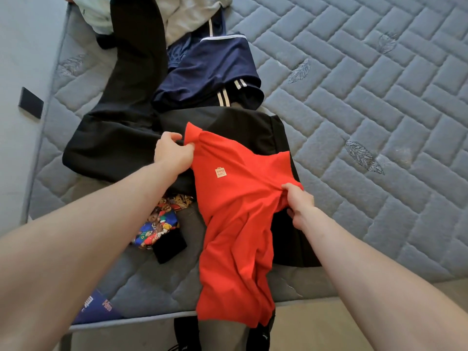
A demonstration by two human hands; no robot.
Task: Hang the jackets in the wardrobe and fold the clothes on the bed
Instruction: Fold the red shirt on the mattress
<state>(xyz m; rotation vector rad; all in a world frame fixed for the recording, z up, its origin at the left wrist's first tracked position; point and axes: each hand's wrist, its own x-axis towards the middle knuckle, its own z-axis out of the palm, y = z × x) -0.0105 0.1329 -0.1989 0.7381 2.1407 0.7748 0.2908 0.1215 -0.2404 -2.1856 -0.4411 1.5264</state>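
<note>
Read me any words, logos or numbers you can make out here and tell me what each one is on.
"MINI SO": small pale square label on the red shirt, held up by the left hand and right hand.
Pale lettering on the dark blue item at the mattress edge: too blurred to read.
Colourful printed fabric: pictures only, no readable text.

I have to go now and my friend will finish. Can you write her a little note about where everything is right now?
Left hand and right hand both pinch the red shirt, held up over the mattress.
Under it lie black trousers; beyond them navy striped shorts and a pale heap.
A colourful patterned piece sits near the edge.
Nothing looks neatly folded yet. No wardrobe in view.
Left: fold the shirt, then the rest.
</note>
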